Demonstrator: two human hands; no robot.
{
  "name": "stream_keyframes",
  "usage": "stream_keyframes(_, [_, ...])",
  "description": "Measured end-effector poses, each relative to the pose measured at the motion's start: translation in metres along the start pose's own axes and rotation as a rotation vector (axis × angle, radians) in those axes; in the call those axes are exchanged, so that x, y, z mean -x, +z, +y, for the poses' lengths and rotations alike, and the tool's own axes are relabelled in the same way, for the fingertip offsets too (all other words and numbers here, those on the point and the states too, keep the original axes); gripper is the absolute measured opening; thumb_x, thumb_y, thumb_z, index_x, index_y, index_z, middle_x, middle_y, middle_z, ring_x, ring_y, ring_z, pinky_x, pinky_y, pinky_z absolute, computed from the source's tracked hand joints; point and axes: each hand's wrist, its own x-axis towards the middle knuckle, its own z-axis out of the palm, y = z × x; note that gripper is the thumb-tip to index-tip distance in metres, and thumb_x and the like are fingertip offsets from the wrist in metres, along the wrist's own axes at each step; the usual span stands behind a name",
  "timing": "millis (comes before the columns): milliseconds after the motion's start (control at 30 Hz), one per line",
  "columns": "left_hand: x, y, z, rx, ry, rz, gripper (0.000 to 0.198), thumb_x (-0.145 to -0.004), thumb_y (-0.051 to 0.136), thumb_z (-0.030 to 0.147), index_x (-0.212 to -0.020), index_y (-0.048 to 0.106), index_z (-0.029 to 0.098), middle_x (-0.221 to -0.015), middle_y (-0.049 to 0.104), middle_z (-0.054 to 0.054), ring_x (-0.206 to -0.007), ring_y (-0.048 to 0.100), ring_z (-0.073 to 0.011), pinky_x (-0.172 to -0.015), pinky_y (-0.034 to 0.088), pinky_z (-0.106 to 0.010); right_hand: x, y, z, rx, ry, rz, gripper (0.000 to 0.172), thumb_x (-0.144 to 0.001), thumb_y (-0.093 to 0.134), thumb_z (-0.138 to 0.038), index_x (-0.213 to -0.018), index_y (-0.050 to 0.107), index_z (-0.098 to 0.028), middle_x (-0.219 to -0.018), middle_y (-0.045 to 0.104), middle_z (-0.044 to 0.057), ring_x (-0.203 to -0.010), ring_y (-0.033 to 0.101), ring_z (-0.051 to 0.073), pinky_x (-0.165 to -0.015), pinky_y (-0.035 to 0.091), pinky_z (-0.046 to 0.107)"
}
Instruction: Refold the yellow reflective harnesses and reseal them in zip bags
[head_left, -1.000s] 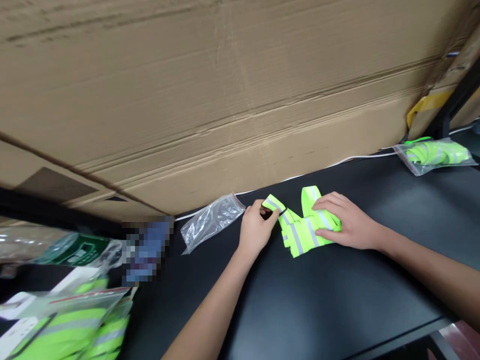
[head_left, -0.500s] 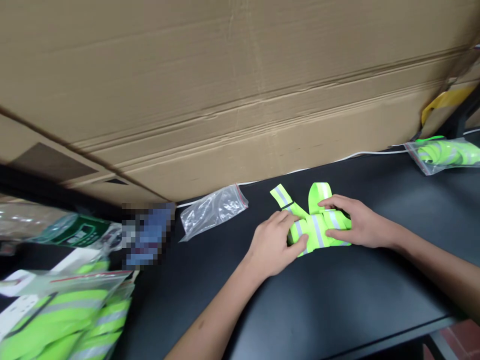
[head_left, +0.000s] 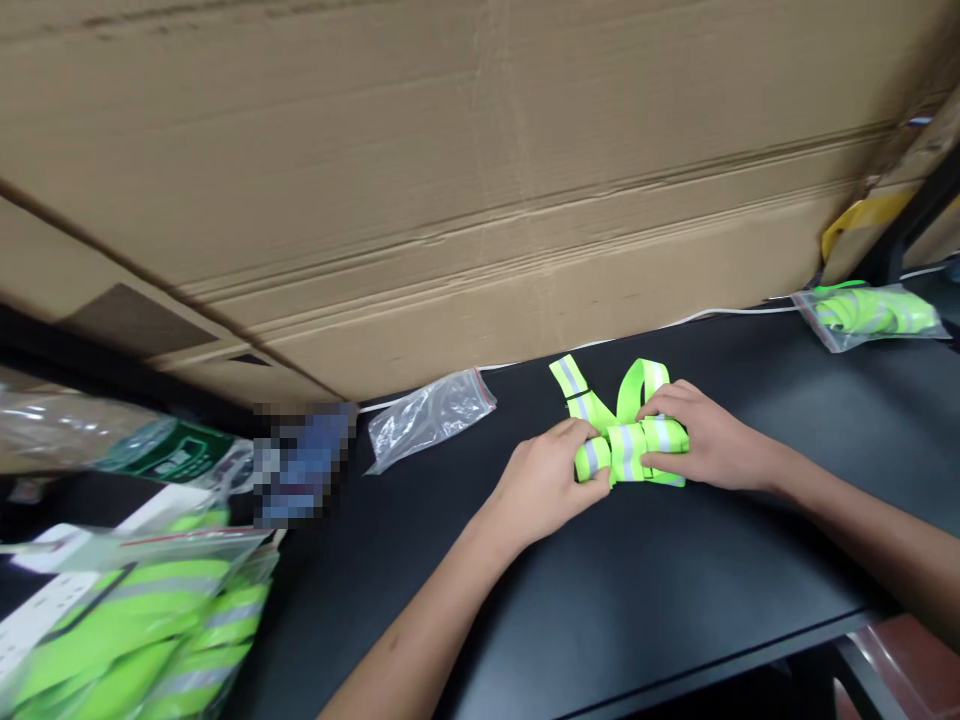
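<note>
Pinching the neon strap (head_left: 628, 450) at both ends, the left hand (head_left: 544, 482) and right hand (head_left: 709, 437) have narrow grips, forearms (head_left: 442, 600) slanting inward; it lies on the desk (head_left: 637, 590), right of the clear bag (head_left: 431, 415).

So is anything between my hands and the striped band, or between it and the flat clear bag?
Nothing visible separates the left hand or right hand from the striped band: both touch it. Toward the flat clear bag, the left hand stands between, at the band's left end.
</note>
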Motion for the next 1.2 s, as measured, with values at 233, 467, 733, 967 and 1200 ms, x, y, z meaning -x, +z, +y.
stream_keyframes(233, [0.031, 0.009, -0.002, -0.347, 0.305, 0.08, 0.031, -0.081, 0.067, 0.006, -0.108, 0.055, 0.015, -0.116, 0.066, -0.011, -0.1, 0.064, -0.029, -0.078, 0.055, -0.041, 0.027, 0.007, -0.024, 0.46, -0.42, 0.135, 0.026, -0.088, 0.056, -0.009, -0.113, 0.064, -0.011, -0.126, 0.062, 0.019, -0.127, 0.05, 0.036, -0.101, 0.044, 0.052])
stream_keyframes(467, [0.074, 0.018, 0.007, -0.061, 0.209, -0.023, 0.037, -0.093, 0.063, 0.047, -0.117, 0.053, 0.021, -0.142, 0.052, -0.016, -0.127, 0.051, -0.0351, -0.099, 0.049, -0.051, 0.071, 0.015, -0.035, 0.358, -0.373, 0.034, 0.06, -0.093, 0.059, -0.058, -0.134, 0.056, -0.014, -0.14, 0.054, 0.024, -0.136, 0.042, 0.04, -0.101, 0.045, 0.058])
stream_keyframes(733, [0.072, 0.016, 0.016, 0.097, -0.132, 0.0, 0.042, -0.087, 0.069, 0.038, -0.121, 0.053, 0.02, -0.118, 0.064, -0.01, -0.111, 0.059, -0.0317, -0.09, 0.053, -0.049, 0.075, 0.014, -0.04, 0.012, -0.007, 0.12, 0.038, -0.097, 0.057, -0.027, -0.133, 0.047, -0.021, -0.127, 0.058, 0.015, -0.118, 0.057, 0.028, -0.098, 0.052, 0.047])
stream_keyframes(967, [0.061, 0.007, 0.017, 0.194, -0.185, -0.135, 0.052, -0.08, 0.074, 0.044, -0.124, 0.06, 0.02, -0.115, 0.061, -0.007, -0.104, 0.063, -0.0291, -0.082, 0.054, -0.04, 0.061, 0.02, -0.032, -0.171, 0.269, 0.2, 0.045, -0.093, 0.062, -0.045, -0.128, 0.047, -0.022, -0.119, 0.058, 0.014, -0.098, 0.064, 0.025, -0.084, 0.058, 0.046])
stream_keyframes(1200, [0.064, 0.009, 0.019, 0.242, -0.123, -0.164, 0.041, -0.082, 0.073, 0.034, -0.115, 0.052, 0.025, -0.111, 0.064, -0.005, -0.092, 0.065, -0.0252, -0.074, 0.053, -0.037, 0.013, 0.025, -0.004, -0.637, 0.344, 0.242, 0.036, -0.082, 0.072, -0.045, -0.101, 0.053, -0.022, -0.088, 0.064, 0.003, -0.073, 0.064, 0.016, -0.07, 0.058, 0.035])
